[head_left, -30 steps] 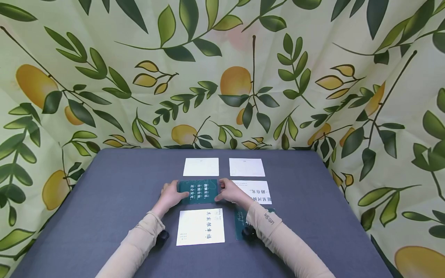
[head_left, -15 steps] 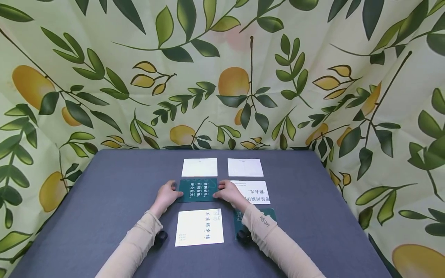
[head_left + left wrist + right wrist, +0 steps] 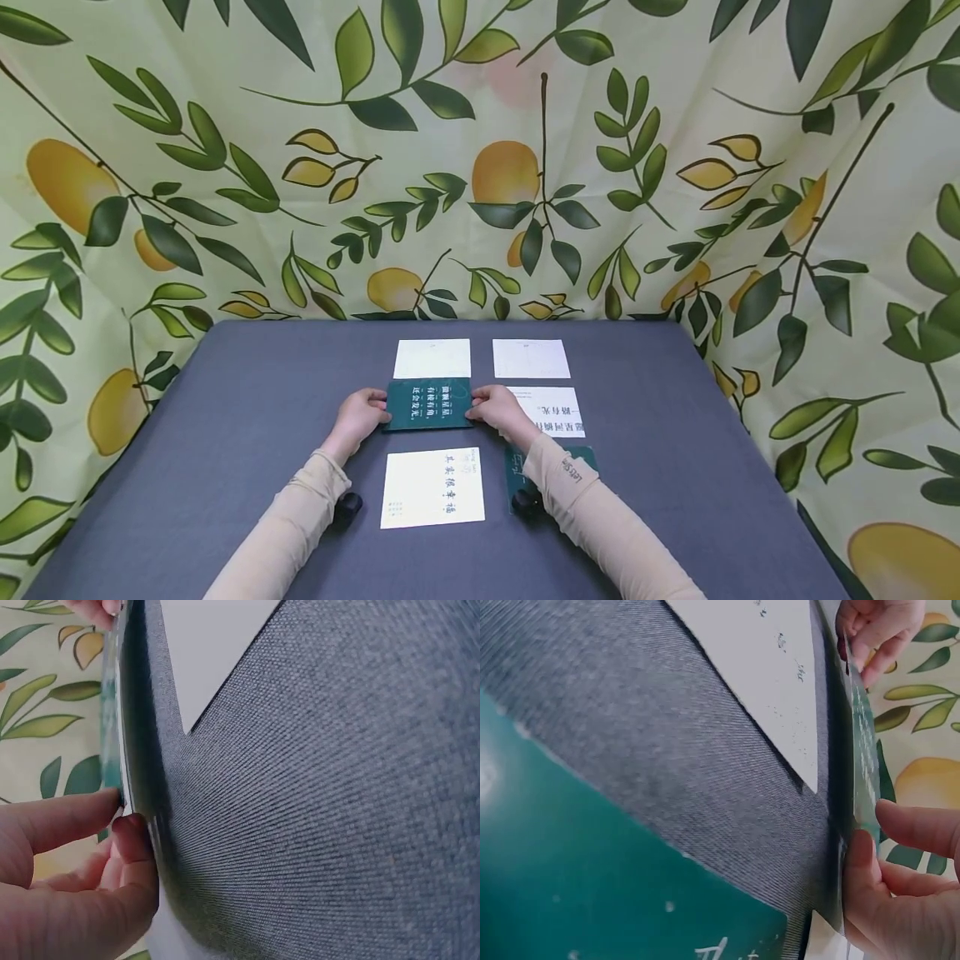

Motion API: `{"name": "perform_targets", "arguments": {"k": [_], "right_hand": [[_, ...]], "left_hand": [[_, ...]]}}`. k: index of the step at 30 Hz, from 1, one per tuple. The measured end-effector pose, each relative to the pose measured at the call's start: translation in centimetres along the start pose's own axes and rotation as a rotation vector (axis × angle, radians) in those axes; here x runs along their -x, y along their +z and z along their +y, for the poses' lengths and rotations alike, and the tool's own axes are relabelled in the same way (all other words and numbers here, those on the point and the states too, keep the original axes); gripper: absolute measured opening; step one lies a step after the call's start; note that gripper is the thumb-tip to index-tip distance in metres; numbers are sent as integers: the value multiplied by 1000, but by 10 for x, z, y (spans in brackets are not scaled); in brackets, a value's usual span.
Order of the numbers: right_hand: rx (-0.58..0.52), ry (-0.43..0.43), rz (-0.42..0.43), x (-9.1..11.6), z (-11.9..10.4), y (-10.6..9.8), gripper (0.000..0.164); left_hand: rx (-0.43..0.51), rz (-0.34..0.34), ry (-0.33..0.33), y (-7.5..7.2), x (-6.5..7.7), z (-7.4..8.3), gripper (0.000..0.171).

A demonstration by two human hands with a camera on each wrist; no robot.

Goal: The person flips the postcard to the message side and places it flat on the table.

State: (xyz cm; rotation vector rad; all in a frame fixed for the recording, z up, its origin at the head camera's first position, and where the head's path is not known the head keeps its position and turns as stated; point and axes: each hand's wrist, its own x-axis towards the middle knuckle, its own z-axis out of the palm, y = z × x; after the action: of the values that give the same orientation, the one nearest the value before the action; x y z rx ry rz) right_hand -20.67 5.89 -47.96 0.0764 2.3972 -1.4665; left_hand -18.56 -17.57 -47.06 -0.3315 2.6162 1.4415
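Observation:
A dark green card point(image 3: 429, 403) with white writing is held between both hands in the middle of the head view. My left hand point(image 3: 362, 421) pinches its left edge between thumb and fingers; the left wrist view shows the thumb and fingertips point(image 3: 133, 836) at the card's edge. My right hand point(image 3: 501, 410) pinches the opposite edge, and in the right wrist view the green card point(image 3: 864, 750) is seen nearly edge-on, raised off the cloth. Its far edge overlaps the white card point(image 3: 432, 358) behind it in the head view.
Another white card point(image 3: 531, 359) lies at back right. Under the right hand and sleeve, a white lettered card point(image 3: 558, 412) and a green card point(image 3: 582, 454) are partly hidden. A white lettered card point(image 3: 432, 488) lies in front, on the grey tablecloth point(image 3: 247, 433).
The green card has come up off the cloth, its near edge and both hands rising slightly away from me. The fingers have closed at its two short edges. The other cards stay put.

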Motion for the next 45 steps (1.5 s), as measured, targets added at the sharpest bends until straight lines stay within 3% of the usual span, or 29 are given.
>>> {"name": "perform_targets", "arguments": {"k": [10, 20, 27, 40, 45], "right_hand": [[-106, -29, 60, 1, -8, -6, 30], [-243, -90, 141, 0, -15, -11, 12], [-251, -136, 184, 0, -18, -12, 8], [-391, -127, 235, 0, -16, -13, 27], [-351, -136, 220, 0, -15, -14, 24]], "left_hand": [[132, 109, 37, 1, -5, 3, 23], [154, 166, 71, -3, -6, 17, 14], [192, 225, 131, -5, -7, 23, 10], [268, 185, 144, -3, -8, 22, 23], [237, 172, 152, -4, -7, 21, 22]]}}
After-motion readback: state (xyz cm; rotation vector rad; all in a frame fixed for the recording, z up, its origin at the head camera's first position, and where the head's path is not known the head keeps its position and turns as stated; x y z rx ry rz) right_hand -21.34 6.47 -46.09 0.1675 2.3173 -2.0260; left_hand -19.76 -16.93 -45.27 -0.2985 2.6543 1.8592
